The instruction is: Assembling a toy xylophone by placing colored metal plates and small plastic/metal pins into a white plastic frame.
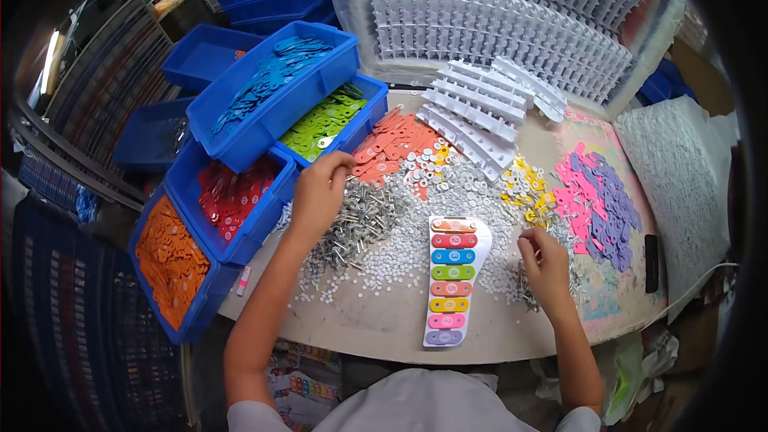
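The head view shows a white board (482,237) of coloured bars (453,272) near centre, the right hand (548,268) loosely curled to its right, the left hand (318,188) half-curled farther left beside loose screws (364,220), neither hand's hold discernible, where pinching single pieces should work best.

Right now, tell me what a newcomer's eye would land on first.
Probably the white panel with its column of rainbow-coloured strips, lying on the table between the left hand and the right hand. Next come the blue bins at the left, holding blue, green, red and orange pieces, and the pink heap and purple heap at the right. White plastic parts rise in rows at the back.
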A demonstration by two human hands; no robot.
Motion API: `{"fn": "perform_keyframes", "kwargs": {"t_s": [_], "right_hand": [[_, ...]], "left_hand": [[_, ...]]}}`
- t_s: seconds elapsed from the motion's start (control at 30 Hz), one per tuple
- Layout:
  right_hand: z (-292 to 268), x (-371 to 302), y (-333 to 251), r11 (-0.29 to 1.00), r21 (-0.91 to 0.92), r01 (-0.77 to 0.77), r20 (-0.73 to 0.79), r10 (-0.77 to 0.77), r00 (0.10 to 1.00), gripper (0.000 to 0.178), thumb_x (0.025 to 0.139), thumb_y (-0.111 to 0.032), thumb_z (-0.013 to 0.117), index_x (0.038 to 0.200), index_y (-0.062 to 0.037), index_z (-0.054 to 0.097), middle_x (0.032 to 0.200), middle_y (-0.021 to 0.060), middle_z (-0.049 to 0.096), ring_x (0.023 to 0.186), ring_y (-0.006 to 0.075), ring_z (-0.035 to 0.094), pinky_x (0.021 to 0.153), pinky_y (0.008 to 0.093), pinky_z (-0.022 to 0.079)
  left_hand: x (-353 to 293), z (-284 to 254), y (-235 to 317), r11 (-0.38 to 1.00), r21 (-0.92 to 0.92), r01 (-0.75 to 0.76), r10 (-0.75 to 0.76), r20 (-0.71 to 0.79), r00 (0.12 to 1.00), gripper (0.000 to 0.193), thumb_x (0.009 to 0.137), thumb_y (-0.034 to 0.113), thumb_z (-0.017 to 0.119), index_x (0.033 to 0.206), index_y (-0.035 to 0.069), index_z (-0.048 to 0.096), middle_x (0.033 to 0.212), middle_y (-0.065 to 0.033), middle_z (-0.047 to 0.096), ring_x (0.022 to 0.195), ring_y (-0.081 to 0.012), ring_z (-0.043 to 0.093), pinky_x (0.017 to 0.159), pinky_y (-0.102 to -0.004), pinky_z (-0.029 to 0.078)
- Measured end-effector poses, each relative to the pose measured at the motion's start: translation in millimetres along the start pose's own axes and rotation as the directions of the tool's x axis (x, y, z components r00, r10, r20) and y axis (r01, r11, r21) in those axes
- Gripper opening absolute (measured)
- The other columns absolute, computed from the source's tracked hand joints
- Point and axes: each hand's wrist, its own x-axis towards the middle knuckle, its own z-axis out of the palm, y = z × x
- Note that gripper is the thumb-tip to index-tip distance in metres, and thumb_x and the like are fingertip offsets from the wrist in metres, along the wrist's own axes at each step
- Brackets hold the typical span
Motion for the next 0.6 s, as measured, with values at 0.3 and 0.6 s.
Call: {"fn": "perform_keyframes", "kwargs": {"t_s": [0.3,0.6], "right_hand": [[-86,-27,93,0.91,-0.412,-0.054,-0.326,-0.091,0.941,0.019,0.101,-0.009,0.065,0.116,0.0019,0.067,0.114,0.0163,0.067,0.111,0.0326,0.062,0.101,0.0411,0.047],[-75,-43,103,0.912,-0.404,-0.075,-0.348,-0.077,0.934,0.019,0.095,-0.007,0.066,0.113,-0.0001,0.068,0.115,0.0182,0.066,0.113,0.0369,0.059,0.103,0.0445,0.044]], "left_hand": [[-55,-51,-28,0.949,0.305,0.075,-0.067,-0.037,0.997,0.022,0.094,-0.005,0.053,0.104,0.0,0.071,0.093,-0.0146,0.075,0.079,-0.0234,0.071,0.073,-0.0339,0.054],[-77,-34,-59,0.893,0.447,0.052,-0.034,-0.049,0.998,0.011,0.098,0.009,0.065,0.1,0.0,0.071,0.096,-0.0149,0.069,0.09,-0.0337,0.068,0.08,-0.0403,0.052]]}}
